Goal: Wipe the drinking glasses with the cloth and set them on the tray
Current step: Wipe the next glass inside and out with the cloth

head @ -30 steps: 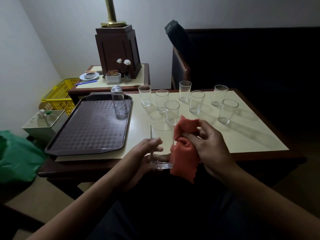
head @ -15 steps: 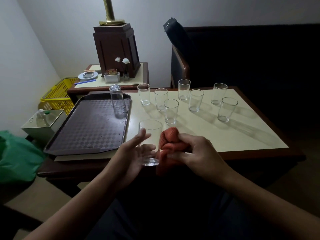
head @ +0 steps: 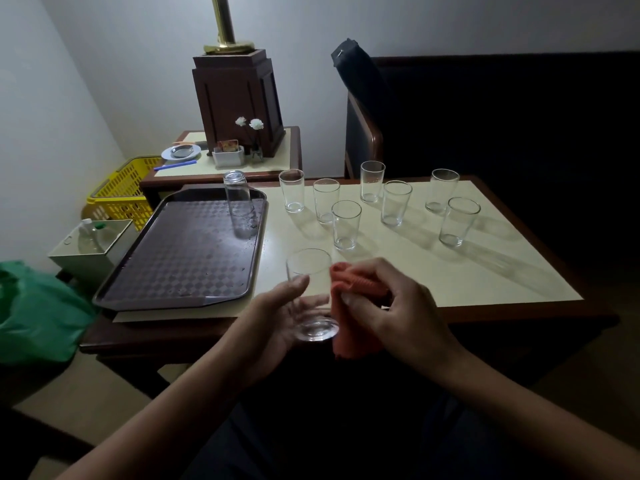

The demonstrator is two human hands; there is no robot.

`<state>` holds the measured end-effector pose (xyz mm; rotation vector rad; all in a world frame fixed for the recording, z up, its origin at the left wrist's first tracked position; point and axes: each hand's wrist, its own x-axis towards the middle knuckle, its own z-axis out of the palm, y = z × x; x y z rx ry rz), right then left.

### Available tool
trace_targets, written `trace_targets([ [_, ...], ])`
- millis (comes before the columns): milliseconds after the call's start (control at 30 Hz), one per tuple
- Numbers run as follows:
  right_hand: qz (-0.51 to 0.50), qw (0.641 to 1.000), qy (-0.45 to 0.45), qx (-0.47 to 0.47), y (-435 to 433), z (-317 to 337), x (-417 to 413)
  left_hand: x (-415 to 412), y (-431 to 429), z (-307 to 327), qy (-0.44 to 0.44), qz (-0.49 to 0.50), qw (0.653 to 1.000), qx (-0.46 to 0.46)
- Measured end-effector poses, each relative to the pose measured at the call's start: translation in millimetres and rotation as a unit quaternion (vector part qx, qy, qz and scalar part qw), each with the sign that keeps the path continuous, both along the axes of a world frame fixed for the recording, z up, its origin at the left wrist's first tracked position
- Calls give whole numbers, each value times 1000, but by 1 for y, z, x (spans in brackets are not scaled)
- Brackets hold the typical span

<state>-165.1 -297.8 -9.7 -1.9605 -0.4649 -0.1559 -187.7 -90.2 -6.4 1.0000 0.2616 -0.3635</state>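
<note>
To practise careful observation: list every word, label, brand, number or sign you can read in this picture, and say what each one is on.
No text in this view can be read.
Card in the white holder on the side table: orange print, too small and blurred to read.
Held glass, cloth, tray: no lettering shows.

no legible text, labels, brands or numbers anywhere
</note>
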Motion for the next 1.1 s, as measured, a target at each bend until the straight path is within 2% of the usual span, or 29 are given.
trace_targets([
  [133, 37, 997, -70, -20, 9, -6, -6, 1, 9, 0, 5, -15, 999, 35],
  [267, -37, 996, 43, 68, 3, 2, 6, -6, 0, 3, -39, -112, 992, 36],
  [333, -39, 996, 65, 53, -1, 3, 7, -3, -4, 1, -60, -83, 992, 74],
  [433, 43, 997, 62, -1, 5, -1, -7, 1, 3, -1, -36, -9, 995, 97],
  [500, 91, 994, 66, -13, 11, -4, -13, 4, 15, -2, -48, -5, 993, 106],
  [600, 42, 989, 106, 99, 12, -6, -1, 8, 23, -2, -95, -59, 991, 75],
  [667, -5, 971, 145, 189, 10, -4, 7, 9, 18, -2, -91, -61, 994, 20],
  [700, -19, 967, 152, 206, 9, -4, 9, 7, 12, -1, -78, -48, 996, 5],
  [767, -4, 965, 158, 207, 10, -8, 6, 5, 6, -1, -35, -10, 999, -2],
  [900, 117, 964, 188, 145, 23, -18, -14, 8, 13, -10, 4, 34, 999, 19],
  [1000, 46, 968, 168, 180, 20, -14, -2, 3, 11, -8, -15, -34, 999, 37],
  [1100, -34, 946, 191, 260, 8, -2, 15, -6, 0, -5, -95, -146, 983, 59],
])
